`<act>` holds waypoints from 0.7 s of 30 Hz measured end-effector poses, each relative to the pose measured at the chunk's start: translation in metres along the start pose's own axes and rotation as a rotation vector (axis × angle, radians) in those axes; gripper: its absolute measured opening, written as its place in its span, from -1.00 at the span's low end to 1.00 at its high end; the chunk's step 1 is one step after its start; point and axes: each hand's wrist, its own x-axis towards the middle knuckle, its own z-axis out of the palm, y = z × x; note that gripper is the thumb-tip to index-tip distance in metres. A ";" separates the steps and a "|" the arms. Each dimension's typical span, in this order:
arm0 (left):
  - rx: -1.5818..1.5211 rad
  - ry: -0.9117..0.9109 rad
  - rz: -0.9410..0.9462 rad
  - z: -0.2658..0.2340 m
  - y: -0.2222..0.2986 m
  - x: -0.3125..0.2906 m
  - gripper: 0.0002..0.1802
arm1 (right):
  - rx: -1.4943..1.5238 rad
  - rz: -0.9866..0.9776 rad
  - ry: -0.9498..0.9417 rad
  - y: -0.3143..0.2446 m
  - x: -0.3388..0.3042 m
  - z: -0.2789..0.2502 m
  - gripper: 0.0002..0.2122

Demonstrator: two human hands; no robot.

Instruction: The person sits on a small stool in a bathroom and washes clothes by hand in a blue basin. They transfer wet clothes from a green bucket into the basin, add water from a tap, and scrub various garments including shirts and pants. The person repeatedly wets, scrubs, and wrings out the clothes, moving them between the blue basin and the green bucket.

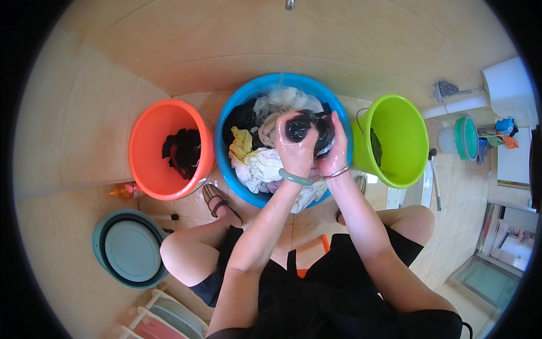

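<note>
A wet black cloth [299,129], bunched up and glossy, is held over the blue basin [222,141] between my two hands. My left hand [297,153] curls around its left part, thumb and fingers forming a ring about it. Against its right side my right hand [335,148] is cupped, gripping the cloth too. What kind of garment it is, I cannot tell. Below lies a heap of wet laundry: a white garment [261,169], a yellow cloth [241,144], and pale and dark pieces. A thin stream of water falls near the basin's far side.
An orange-red bucket [151,138] with dark cloth in it stands left of the basin. To the right is a lime green bucket [406,141] holding a dark piece. A grey-green folding basin [133,251] is at the lower left. Above, a tap [289,4] juts from the wall.
</note>
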 end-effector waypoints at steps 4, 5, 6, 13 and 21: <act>0.197 -0.222 0.283 -0.006 0.012 0.008 -0.62 | 0.080 0.183 -0.083 -0.004 0.011 -0.007 -0.72; 0.236 -0.282 0.347 -0.008 0.013 0.010 -0.63 | 0.110 0.222 -0.123 -0.005 0.011 -0.009 -0.71; 0.305 -0.299 0.391 -0.008 0.015 0.010 -0.68 | 0.139 0.262 -0.162 -0.006 0.011 -0.009 -0.71; 0.507 -0.603 0.779 -0.016 0.038 0.018 -0.72 | -0.045 0.285 -0.562 -0.010 0.020 -0.007 -0.72; 0.586 -0.783 0.930 -0.018 0.048 0.012 -0.74 | -0.759 -0.063 -0.884 -0.031 0.029 -0.013 -0.71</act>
